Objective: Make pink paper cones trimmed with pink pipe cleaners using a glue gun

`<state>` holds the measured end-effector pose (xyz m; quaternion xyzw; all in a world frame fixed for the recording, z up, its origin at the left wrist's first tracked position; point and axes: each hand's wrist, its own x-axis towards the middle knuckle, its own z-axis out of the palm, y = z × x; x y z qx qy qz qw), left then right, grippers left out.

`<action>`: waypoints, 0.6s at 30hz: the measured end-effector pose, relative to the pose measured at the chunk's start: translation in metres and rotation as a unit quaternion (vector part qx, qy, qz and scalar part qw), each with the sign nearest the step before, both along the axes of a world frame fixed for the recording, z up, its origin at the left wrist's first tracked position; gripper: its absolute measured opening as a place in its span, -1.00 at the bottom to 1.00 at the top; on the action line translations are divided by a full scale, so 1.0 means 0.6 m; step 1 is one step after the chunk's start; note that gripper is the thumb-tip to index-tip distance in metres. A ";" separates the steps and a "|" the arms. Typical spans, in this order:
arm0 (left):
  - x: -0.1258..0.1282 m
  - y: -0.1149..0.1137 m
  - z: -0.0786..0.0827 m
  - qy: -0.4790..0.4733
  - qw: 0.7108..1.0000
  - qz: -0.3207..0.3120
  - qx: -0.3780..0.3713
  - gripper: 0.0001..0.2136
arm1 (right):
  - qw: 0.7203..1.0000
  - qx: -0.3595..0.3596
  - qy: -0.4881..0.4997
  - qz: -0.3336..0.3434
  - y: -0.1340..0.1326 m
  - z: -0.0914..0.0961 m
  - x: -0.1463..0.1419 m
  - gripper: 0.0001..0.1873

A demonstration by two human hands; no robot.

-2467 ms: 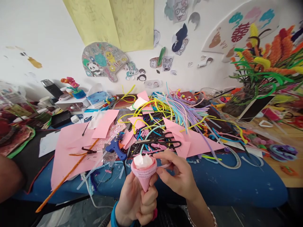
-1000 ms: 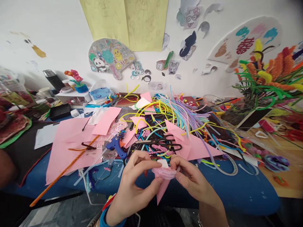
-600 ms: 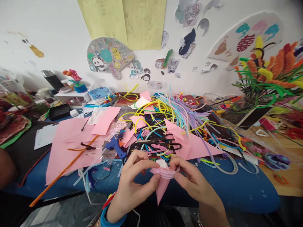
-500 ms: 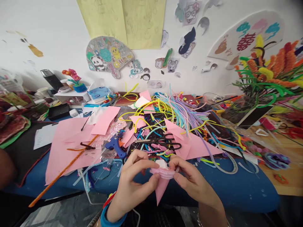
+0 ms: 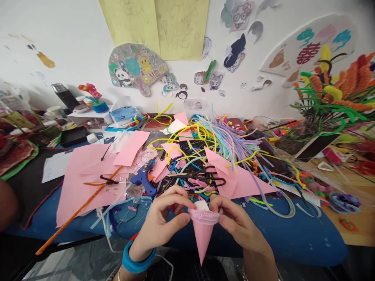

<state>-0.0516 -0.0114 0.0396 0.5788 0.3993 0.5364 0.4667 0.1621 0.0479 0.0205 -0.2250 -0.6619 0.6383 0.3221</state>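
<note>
While both hands pinch it from opposite sides, the pink paper cone (image 5: 204,232) hangs point-down in front of the table's (image 5: 293,238) near edge, probably so the fuzzy pink trim (image 5: 204,216) around its rim stays level and reachable; the left hand (image 5: 164,222) grips the rim's left side, the right hand (image 5: 234,222) its right, white filling (image 5: 201,205) showing on top, scissors (image 5: 202,176) and a blue glue gun (image 5: 143,180) lying just beyond

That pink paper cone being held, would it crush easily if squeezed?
Probably yes: the pink paper cone looks thin and hollow, so likely light and easily dented. Both the left hand and right hand pinch only its fuzzy rim, which probably stiffens it.
</note>
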 end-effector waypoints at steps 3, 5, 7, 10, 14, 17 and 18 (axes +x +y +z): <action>-0.001 0.006 0.000 -0.015 1.000 -0.019 -0.013 -0.92 | 1.000 -0.025 0.004 0.004 -0.001 -0.002 0.000 -0.77; -0.002 0.009 -0.003 -0.019 0.999 -0.028 -0.014 -0.92 | 0.999 -0.047 0.004 0.005 -0.002 -0.003 0.000 -0.76; -0.004 0.011 -0.009 -0.026 0.999 -0.041 -0.015 -0.93 | 0.998 -0.070 -0.001 0.003 -0.004 -0.003 -0.001 -0.77; -0.007 0.010 -0.021 -0.040 0.997 -0.054 -0.037 -0.92 | 0.995 -0.099 -0.018 -0.005 -0.006 0.001 -0.004 -0.77; -0.010 0.007 -0.036 -0.068 0.992 -0.056 -0.091 -0.90 | 0.991 -0.127 -0.046 -0.012 -0.005 0.008 -0.008 -0.74; -0.008 0.006 -0.046 -0.142 0.978 -0.062 -0.139 -0.87 | 0.989 -0.124 -0.075 -0.030 -0.005 0.011 -0.008 -0.76; -0.007 0.006 -0.050 -0.165 0.973 -0.062 -0.151 -0.85 | 0.989 -0.119 -0.083 -0.039 -0.005 0.012 -0.007 -0.77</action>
